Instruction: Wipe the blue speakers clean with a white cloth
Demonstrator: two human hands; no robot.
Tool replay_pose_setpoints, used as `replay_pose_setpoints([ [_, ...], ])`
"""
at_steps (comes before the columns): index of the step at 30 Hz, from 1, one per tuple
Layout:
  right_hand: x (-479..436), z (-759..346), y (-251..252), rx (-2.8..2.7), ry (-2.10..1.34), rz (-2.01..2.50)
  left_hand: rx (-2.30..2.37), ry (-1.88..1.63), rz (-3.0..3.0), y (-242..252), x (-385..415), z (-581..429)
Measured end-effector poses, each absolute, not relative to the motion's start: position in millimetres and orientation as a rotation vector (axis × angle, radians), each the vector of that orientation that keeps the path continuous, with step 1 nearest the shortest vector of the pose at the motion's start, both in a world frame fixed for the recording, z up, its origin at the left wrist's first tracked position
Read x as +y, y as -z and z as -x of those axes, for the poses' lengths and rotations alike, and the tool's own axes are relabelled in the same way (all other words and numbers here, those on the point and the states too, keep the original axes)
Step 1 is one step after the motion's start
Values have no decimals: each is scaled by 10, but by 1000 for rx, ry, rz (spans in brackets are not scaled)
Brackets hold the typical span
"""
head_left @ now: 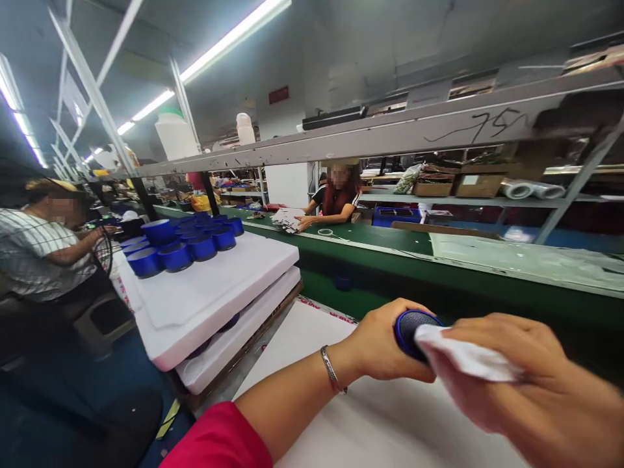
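Observation:
My left hand [383,344] is wrapped round a small blue cylinder with a dark mesh face [412,325], likely a speaker, held above the white work surface [302,344]. That face is tilted up toward me. In my right hand [526,383] is a bunched white cloth [468,354], pressed against the edge of the mesh face. My right fingers are slightly blurred and hide part of the cylinder. To the left, several similar blue cylinders [178,255] stand grouped on a thick white foam slab [219,273].
A green conveyor belt [390,239] runs behind the work surface. Across it a person [336,195] handles a stack of white pieces. Another person [43,240] sits at the far left. A grey shelf [341,143] spans overhead, carrying a white jar [175,136]. A second foam slab lies under the first.

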State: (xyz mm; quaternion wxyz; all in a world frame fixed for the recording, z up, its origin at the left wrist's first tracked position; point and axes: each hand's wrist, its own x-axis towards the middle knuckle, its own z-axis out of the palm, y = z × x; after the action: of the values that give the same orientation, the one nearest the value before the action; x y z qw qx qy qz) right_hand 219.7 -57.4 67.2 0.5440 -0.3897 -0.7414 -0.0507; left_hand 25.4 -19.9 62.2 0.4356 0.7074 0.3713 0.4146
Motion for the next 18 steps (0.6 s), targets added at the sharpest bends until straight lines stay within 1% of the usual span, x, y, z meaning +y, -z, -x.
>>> replay_pose_setpoints([
  [2, -536, -1994, -640, -1890, 216, 751, 886, -1061, -1783, -549, -153, -283],
  [3, -521, -1919, -619, -1905, 239, 737, 865, -1086, -1789, -516, -143, -302],
  [6, -530, -1818, -571, -1739, 180, 927, 884, -1140, -1772, -461, -170, -357],
  [9, -624, -1821, -582, -1571, 130, 1095, 954, -1090, -1740, -484, -233, -368],
  [13, -705, -1805, -622, -1705, 109, 1012, 942, -1148, -1760, -554, -259, -325],
  [18, -615, -1799, -570, -1544, 128, 1020, 1022, -1084, -1759, -553, -241, -316],
])
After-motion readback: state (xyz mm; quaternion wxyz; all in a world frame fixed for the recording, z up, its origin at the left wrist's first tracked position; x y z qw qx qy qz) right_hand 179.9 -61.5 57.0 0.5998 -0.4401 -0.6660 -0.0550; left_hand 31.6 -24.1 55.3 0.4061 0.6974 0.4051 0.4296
